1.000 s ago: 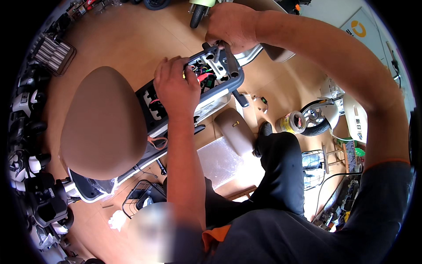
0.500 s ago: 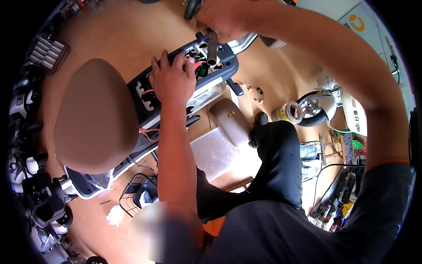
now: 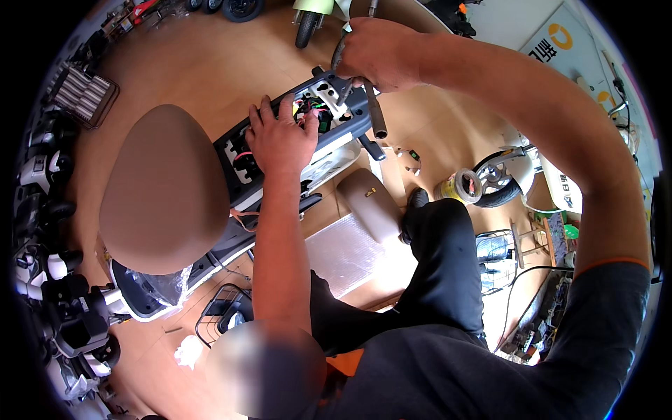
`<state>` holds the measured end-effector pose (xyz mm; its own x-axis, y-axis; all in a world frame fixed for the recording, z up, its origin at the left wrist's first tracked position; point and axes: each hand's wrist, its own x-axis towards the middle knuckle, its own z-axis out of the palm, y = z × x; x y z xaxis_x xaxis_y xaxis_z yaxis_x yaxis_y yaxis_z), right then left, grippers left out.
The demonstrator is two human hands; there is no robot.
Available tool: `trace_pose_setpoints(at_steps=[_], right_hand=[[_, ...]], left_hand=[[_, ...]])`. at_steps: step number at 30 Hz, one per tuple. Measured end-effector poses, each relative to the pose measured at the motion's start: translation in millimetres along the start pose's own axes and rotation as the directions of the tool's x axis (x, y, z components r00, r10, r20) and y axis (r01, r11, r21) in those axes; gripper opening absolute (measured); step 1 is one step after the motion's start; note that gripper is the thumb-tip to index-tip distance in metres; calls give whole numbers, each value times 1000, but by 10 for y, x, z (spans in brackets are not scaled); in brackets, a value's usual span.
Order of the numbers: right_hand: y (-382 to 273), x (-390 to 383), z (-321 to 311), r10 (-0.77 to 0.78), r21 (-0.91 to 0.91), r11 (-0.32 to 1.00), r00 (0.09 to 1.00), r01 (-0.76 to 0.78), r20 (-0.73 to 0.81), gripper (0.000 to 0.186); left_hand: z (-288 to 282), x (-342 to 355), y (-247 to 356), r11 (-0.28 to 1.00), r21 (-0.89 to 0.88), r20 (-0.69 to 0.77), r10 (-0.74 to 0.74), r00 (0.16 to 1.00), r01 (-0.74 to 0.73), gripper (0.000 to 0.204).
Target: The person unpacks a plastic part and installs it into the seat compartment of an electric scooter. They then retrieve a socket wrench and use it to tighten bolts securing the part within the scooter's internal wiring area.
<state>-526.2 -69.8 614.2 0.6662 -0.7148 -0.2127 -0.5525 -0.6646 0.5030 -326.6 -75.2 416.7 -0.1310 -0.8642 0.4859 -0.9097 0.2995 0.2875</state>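
Observation:
My right hand is closed round a metal socket wrench with several arms. One thick arm of the wrench hangs below my fist with its hollow end showing, while a thinner arm points down at the rear of the opened scooter body; whether it sits on a bolt I cannot tell. My left hand rests with spread fingers on the edge of the body's opening, beside coloured wires. Holding nothing that I can see, it lies right of the large brown scooter seat.
A smaller brown padded seat and bubble wrap lie on the floor by my leg. A clear tub stands near a white scooter's wheel. Wire baskets and more scooters line the sides.
My right hand has moved slightly right and down with the wrench, whose hanging arm now sits further right. My left hand stays on the opening while the view shifts a little.

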Motion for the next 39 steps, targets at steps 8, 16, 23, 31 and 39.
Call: trace_pose_setpoints(at_steps=[8,16,23,31,39], right_hand=[[149,159,-2,-443,-262,876,890,404,-109,9],[294,66,-64,-346,-269,912,933,309,-101,14],[286,21,81,-321,-203,936,932,286,-169,15],[318,84,-11,-448,-299,872,877,387,-172,12],[189,110,-57,-452,-327,863,877,384,-163,12]], left_hand=[[-11,21,14,998,-56,25,-9,1000,11,61],[-21,18,-9,999,-24,-42,20,999,-21,59],[40,17,8,999,23,-55,35,998,-34,57],[33,26,32,999,-41,-32,22,999,-23,59],[25,28,60,999,-28,-6,16,1000,-16,59]])
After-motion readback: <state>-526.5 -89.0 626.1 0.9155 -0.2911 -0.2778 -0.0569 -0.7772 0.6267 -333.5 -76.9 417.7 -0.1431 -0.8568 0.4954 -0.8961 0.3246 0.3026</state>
